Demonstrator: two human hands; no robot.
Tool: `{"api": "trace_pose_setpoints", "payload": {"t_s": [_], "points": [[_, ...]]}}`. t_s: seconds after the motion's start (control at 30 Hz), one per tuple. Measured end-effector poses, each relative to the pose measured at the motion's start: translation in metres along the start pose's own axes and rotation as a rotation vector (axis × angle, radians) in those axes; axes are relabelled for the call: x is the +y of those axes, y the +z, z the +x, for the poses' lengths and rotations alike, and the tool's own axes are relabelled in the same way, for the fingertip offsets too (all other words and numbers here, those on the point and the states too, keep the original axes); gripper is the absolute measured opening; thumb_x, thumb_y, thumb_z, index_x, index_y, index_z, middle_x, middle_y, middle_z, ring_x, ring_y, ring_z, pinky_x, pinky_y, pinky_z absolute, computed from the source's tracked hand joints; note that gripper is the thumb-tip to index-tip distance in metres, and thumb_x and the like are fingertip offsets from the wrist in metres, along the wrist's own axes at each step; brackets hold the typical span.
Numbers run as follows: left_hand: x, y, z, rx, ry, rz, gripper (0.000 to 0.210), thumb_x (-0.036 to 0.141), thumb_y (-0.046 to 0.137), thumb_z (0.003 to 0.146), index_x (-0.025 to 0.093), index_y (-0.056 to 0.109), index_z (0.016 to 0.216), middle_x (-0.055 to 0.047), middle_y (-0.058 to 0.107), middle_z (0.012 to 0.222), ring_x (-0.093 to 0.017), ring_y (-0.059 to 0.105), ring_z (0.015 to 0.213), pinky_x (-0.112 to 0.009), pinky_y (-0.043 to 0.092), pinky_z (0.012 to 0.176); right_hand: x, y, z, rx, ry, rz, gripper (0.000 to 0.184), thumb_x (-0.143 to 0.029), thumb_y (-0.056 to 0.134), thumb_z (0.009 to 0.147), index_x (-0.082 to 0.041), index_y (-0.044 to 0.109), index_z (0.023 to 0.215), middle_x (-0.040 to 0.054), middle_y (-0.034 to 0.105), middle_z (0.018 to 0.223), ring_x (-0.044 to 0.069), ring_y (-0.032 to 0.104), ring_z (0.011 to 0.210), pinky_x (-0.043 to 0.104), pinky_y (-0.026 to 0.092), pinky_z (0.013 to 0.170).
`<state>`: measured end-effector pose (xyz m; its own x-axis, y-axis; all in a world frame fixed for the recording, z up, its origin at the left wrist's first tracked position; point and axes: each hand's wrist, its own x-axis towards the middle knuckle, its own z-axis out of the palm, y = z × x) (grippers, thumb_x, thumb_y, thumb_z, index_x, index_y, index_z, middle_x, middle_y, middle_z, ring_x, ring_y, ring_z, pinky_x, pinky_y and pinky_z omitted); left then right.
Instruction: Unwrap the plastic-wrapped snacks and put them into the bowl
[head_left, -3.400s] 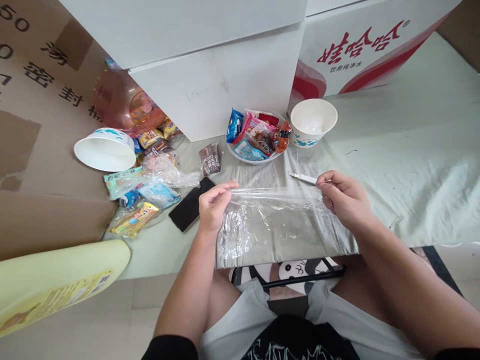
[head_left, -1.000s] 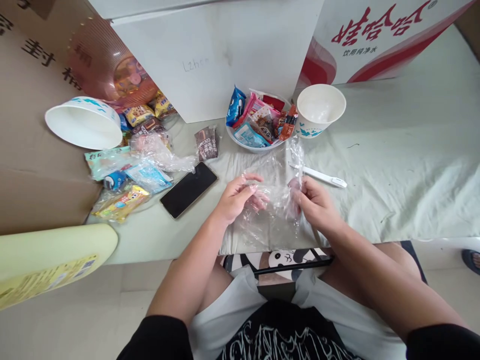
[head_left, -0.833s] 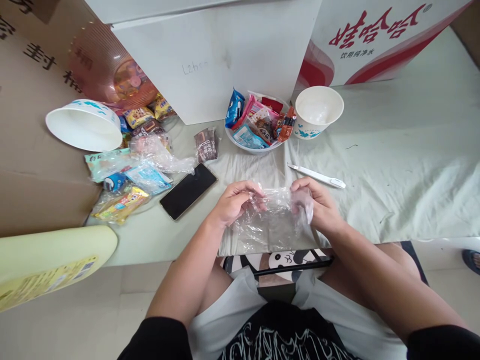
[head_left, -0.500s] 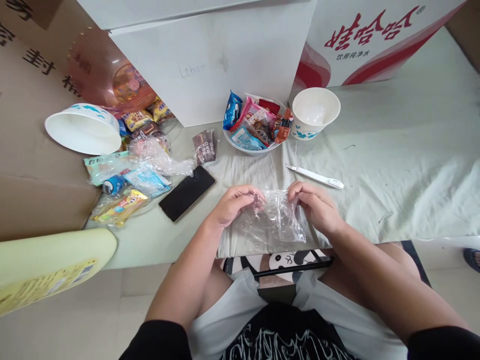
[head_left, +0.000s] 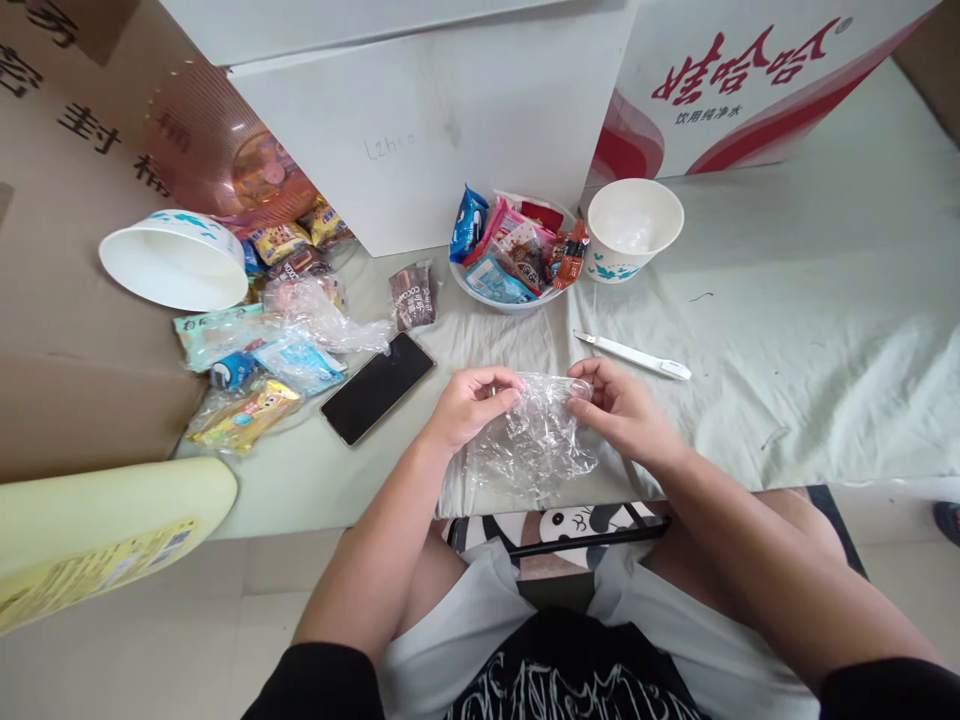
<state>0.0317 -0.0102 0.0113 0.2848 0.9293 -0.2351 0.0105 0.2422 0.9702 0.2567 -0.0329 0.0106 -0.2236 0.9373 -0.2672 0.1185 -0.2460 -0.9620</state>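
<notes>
Your left hand and right hand are both pinched shut on the top edge of a crumpled sheet of clear plastic film, holding it just above the near edge of the desk, with the rest of the film sagging in wrinkles below your fingers. The film clings to itself, so judging by the bunching between your hands, keep each grip at the very edge with thumb and forefinger only, and keep the two hands level so the sheet does not twist into a rope. Work slowly; this thin wrap looks likely to tear or stick fast if you tug it hard. Keep it clear of the white utility knife lying just beyond your right hand, whose tip could snag it. The black phone lies left of your left hand, near but not touching. Farther back stand the bowl of wrapped snacks and, beside it, an upright paper cup; a second paper cup lies tipped among loose snack packets at the left.
</notes>
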Motion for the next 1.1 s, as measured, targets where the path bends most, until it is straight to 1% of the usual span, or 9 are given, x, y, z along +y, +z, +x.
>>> {"api": "trace_pose_setpoints", "payload": {"t_s": [0.1, 0.3, 0.83, 1.1], "points": [[-0.0016, 0.0, 0.0, -0.001, -0.021, 0.01, 0.016, 0.028, 0.081, 0.069, 0.018, 0.076, 0.08, -0.004, 0.075, 0.082, -0.014, 0.063, 0.073, -0.026, 0.05, 0.069, 0.0008, -0.0007, 0.0002, 0.003, 0.012, -0.041, 0.031, -0.038, 0.069, 0.08, -0.021, 0.056, 0.102, -0.0042, 0.053, 0.071, 0.01, 0.047, 0.057, 0.028, 0.038, 0.052], [-0.0014, 0.0012, 0.0003, -0.008, -0.024, 0.016, 0.009, 0.024, 0.075, 0.071, 0.018, 0.073, 0.077, -0.003, 0.074, 0.081, -0.014, 0.064, 0.074, -0.027, 0.049, 0.072, -0.0004, -0.0018, -0.001, 0.007, 0.026, -0.082, 0.03, -0.041, 0.067, 0.081, -0.021, 0.057, 0.101, -0.0052, 0.048, 0.067, 0.011, 0.043, 0.057, 0.029, 0.034, 0.052], [-0.002, 0.0017, -0.0004, -0.031, -0.058, 0.069, 0.012, 0.027, 0.072, 0.073, 0.017, 0.071, 0.079, -0.001, 0.069, 0.077, -0.012, 0.058, 0.068, -0.027, 0.043, 0.068, -0.0017, -0.0021, -0.0014, 0.006, 0.024, -0.194, 0.031, -0.045, 0.06, 0.083, -0.019, 0.058, 0.1, -0.004, 0.049, 0.065, 0.012, 0.044, 0.057, 0.029, 0.035, 0.054], [-0.001, 0.003, -0.0008, -0.027, -0.054, 0.064, 0.011, 0.026, 0.072, 0.074, 0.017, 0.07, 0.081, 0.0, 0.068, 0.076, -0.012, 0.058, 0.068, -0.027, 0.044, 0.068, 0.0006, -0.003, -0.0018, 0.007, 0.035, -0.21, 0.033, -0.047, 0.058, 0.084, -0.019, 0.057, 0.101, -0.0048, 0.047, 0.063, 0.012, 0.042, 0.057, 0.029, 0.033, 0.054]]}}
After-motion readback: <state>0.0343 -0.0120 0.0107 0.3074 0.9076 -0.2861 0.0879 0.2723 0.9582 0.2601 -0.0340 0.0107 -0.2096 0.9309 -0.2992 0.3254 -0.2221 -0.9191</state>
